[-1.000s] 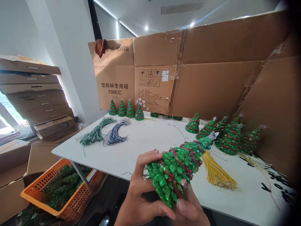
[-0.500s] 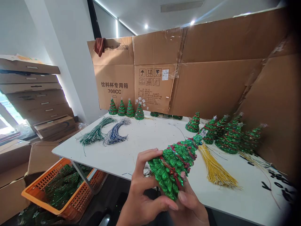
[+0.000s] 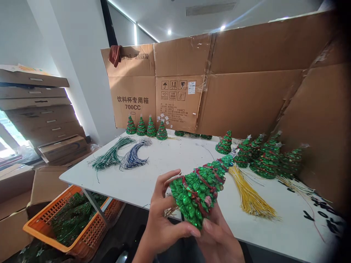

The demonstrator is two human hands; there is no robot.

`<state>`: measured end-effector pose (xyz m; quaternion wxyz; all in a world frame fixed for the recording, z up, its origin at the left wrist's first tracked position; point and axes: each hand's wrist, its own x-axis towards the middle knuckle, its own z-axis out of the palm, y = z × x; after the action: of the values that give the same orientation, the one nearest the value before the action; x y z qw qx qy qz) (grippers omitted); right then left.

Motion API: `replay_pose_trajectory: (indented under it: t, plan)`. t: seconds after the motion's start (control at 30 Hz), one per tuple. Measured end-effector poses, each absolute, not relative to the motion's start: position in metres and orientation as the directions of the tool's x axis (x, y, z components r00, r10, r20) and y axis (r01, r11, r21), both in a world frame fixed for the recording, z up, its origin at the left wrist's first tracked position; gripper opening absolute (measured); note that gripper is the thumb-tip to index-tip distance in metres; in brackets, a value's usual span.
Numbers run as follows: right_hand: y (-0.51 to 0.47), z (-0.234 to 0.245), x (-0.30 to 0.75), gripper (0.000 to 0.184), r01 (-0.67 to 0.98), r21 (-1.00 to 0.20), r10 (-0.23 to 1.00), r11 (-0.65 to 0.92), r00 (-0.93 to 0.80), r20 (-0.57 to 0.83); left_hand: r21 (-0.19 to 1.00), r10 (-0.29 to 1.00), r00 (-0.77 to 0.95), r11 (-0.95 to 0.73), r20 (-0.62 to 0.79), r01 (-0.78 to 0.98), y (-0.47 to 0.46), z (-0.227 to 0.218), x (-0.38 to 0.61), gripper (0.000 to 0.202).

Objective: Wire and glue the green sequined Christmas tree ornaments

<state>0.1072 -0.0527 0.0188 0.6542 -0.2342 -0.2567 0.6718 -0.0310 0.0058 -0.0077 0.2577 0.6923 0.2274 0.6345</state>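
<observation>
A glittery green Christmas tree ornament (image 3: 200,190) with red garlands lies tilted in both hands, its top pointing up and to the right. My left hand (image 3: 164,215) grips its base, thumb at the lower edge and fingers by the left side. Around the lower right side goes my right hand (image 3: 219,233), its thumb pressed near the base and most of its fingers hidden behind the tree. Thin wires show behind the left fingers. Just right of the tree's top is a bundle of yellow wires (image 3: 251,195) on the white table (image 3: 175,155).
Green wires (image 3: 112,153) and blue wires (image 3: 135,155) lie at left. Several small trees (image 3: 151,126) stand at the back, more (image 3: 267,155) at right near black pieces (image 3: 325,215). Cardboard (image 3: 246,98) walls the back. An orange crate (image 3: 90,233) sits below left.
The tree and both hands have shifted slightly left, and the tree has turned a little. My left index finger has lifted off the tree's upper edge.
</observation>
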Motion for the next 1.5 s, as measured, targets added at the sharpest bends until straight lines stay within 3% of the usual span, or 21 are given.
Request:
replay_pose_trajectory:
  t: [0.2,0.3,0.47,0.57,0.73,1.0,1.23,1.37,1.43,1.5]
  plan:
    - [-0.051,0.013,0.110,0.083,-0.762,-0.647,0.999,0.035,0.023,0.026,0.720,0.719,0.045,-0.694,0.694,-0.019,0.009,-0.006,-0.031,0.055]
    - [-0.050,0.014,0.110,0.085,-0.776,-0.629,0.999,0.045,0.034,0.031,0.779,0.783,0.001,-0.619,0.622,-0.102,0.009,-0.008,-0.030,0.064]
    - [-0.053,0.020,0.111,0.052,-0.814,-0.580,0.999,0.029,0.035,0.000,0.865,0.873,0.102,-0.446,0.477,-0.231,0.010,-0.014,-0.028,0.094]
    - [-0.053,0.022,0.110,0.047,-0.799,-0.598,0.996,0.054,0.085,-0.024,0.875,0.876,0.120,-0.438,0.467,-0.205,0.011,-0.014,-0.030,0.112]
    - [-0.050,0.027,0.104,0.061,-0.740,-0.669,0.988,0.073,0.146,-0.054,0.798,0.793,0.087,-0.596,0.602,-0.087,0.006,-0.009,-0.030,0.101]
    - [-0.049,0.029,0.111,0.054,-0.680,-0.731,0.973,0.055,0.200,-0.113,0.629,0.632,0.006,-0.772,0.775,0.087,0.001,-0.007,-0.024,0.092]
    - [-0.037,0.024,0.116,0.053,-0.643,-0.749,0.977,0.160,0.210,0.029,0.425,0.449,0.012,-0.855,0.893,0.297,0.006,-0.003,-0.022,0.074]
    - [-0.036,0.025,0.110,0.061,-0.622,-0.766,0.967,0.160,0.254,-0.005,0.348,0.389,0.064,-0.878,0.919,0.329,0.008,-0.005,-0.020,0.070]
    - [-0.036,0.024,0.108,0.061,-0.624,-0.764,0.958,0.163,0.285,-0.029,0.346,0.391,0.082,-0.880,0.917,0.325,0.008,-0.006,-0.018,0.072]
    - [-0.036,0.021,0.107,0.062,-0.627,-0.758,0.950,0.182,0.311,-0.029,0.419,0.462,0.084,-0.856,0.883,0.303,0.006,-0.008,-0.016,0.080]
